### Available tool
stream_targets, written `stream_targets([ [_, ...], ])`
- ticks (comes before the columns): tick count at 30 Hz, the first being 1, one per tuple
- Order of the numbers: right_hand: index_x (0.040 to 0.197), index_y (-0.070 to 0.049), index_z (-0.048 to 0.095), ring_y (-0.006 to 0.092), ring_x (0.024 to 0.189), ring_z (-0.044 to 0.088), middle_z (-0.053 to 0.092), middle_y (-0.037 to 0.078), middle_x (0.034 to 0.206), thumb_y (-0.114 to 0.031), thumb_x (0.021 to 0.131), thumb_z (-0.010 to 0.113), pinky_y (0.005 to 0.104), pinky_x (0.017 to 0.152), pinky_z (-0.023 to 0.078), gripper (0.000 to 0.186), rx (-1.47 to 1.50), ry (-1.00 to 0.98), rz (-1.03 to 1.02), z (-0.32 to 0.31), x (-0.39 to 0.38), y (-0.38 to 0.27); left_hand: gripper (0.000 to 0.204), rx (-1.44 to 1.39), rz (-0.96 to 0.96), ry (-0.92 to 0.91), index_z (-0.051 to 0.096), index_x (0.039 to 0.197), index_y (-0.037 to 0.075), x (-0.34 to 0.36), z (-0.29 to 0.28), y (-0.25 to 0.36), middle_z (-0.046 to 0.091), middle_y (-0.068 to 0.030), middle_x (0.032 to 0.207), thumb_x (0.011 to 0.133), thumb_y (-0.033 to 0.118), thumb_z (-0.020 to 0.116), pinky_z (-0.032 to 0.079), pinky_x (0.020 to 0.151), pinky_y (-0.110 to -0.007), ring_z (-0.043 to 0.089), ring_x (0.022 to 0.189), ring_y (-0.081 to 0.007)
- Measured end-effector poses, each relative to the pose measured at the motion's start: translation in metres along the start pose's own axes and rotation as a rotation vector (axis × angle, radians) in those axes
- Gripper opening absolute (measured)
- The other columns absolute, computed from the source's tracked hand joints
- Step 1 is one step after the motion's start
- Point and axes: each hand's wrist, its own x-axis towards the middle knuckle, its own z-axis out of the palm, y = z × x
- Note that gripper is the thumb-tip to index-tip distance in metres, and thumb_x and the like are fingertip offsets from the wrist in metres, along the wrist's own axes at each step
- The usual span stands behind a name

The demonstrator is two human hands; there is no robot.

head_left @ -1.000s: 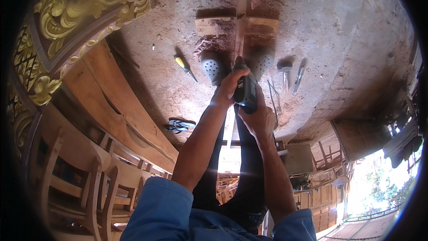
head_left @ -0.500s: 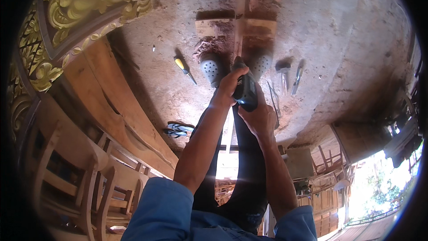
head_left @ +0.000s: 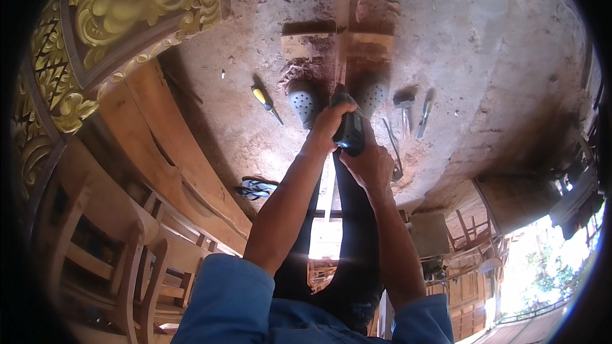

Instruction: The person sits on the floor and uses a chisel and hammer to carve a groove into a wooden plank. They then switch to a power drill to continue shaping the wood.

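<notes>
Both my hands grip a dark handheld power tool (head_left: pixel 350 130), shaped like a drill, between my knees and feet. My left hand (head_left: pixel 329 124) wraps its front part from the left. My right hand (head_left: pixel 373 162) closes round its rear on the right; the grip itself is mostly hidden. The tool's narrow front end points away from me, over a long narrow wooden strip (head_left: pixel 343 0) on the floor. A crosswise wooden piece (head_left: pixel 309 44) lies under that strip, just beyond my grey perforated clogs (head_left: pixel 304 100). Whether the tool touches the wood cannot be made out.
A yellow-handled tool (head_left: pixel 260 95) lies left of my feet. On the right are a hammer (head_left: pixel 405 118), a chisel (head_left: pixel 425 114) and a thin dark bar (head_left: pixel 393 143). Sandals (head_left: pixel 256 188), wooden boards (head_left: pixel 169 153), chairs (head_left: pixel 95 216) and a gold carved panel (head_left: pixel 140 13) stand leftward.
The tool and both hands have stayed nearly in place, with the tool's front end slightly nearer me. The view has shifted slightly.
</notes>
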Motion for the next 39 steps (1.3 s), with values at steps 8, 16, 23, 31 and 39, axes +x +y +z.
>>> stream_targets([
  [8,0.157,-0.024,0.038,0.0422,0.076,0.075,0.075,0.020,0.081,-0.038,0.071,0.081,0.0511,0.069,0.060,0.097,-0.025,-0.022,-0.016,-0.009,0.008,0.001,0.024,-0.057,-0.018,-0.005,0.070,0.104,0.006,0.008,-0.001,-0.001,0.074,-0.0066,0.088,0.090,0.025,0.076,0.062,0.068,-0.036,0.073,0.072,-0.0203],
  [16,0.157,-0.027,0.036,0.0443,0.086,0.074,0.076,0.022,0.087,-0.040,0.074,0.082,0.0532,0.077,0.058,0.096,-0.048,-0.107,0.027,-0.016,0.018,-0.003,0.025,-0.108,-0.041,-0.040,0.070,0.106,0.007,0.021,-0.007,-0.001,0.075,-0.0064,0.090,0.090,0.026,0.076,0.062,0.069,-0.036,0.074,0.073,-0.0207],
  [23,0.156,-0.026,0.036,0.0446,0.084,0.074,0.076,0.022,0.087,-0.038,0.074,0.082,0.0532,0.077,0.058,0.095,-0.045,-0.097,0.000,-0.015,0.025,-0.002,0.026,-0.150,-0.026,-0.083,0.069,0.108,0.007,0.028,-0.011,-0.005,0.075,-0.0069,0.091,0.090,0.025,0.077,0.062,0.073,-0.037,0.074,0.076,-0.0211],
  [31,0.156,-0.026,0.036,0.0437,0.083,0.074,0.076,0.021,0.086,-0.035,0.074,0.083,0.0522,0.076,0.059,0.095,-0.081,-0.094,-0.029,-0.013,0.032,0.003,0.029,-0.194,-0.032,-0.096,0.068,0.111,0.007,0.034,-0.013,-0.007,0.075,-0.0072,0.094,0.091,0.026,0.077,0.063,0.076,-0.038,0.074,0.079,-0.0213],
  [39,0.156,-0.025,0.036,0.0428,0.084,0.074,0.076,0.021,0.087,-0.035,0.073,0.082,0.0522,0.076,0.059,0.095,-0.131,-0.104,-0.069,-0.018,0.037,0.001,0.031,-0.234,0.005,-0.113,0.067,0.110,0.008,0.038,-0.009,-0.003,0.071,-0.0057,0.091,0.087,0.025,0.080,0.059,0.069,-0.034,0.071,0.075,-0.0193],
])
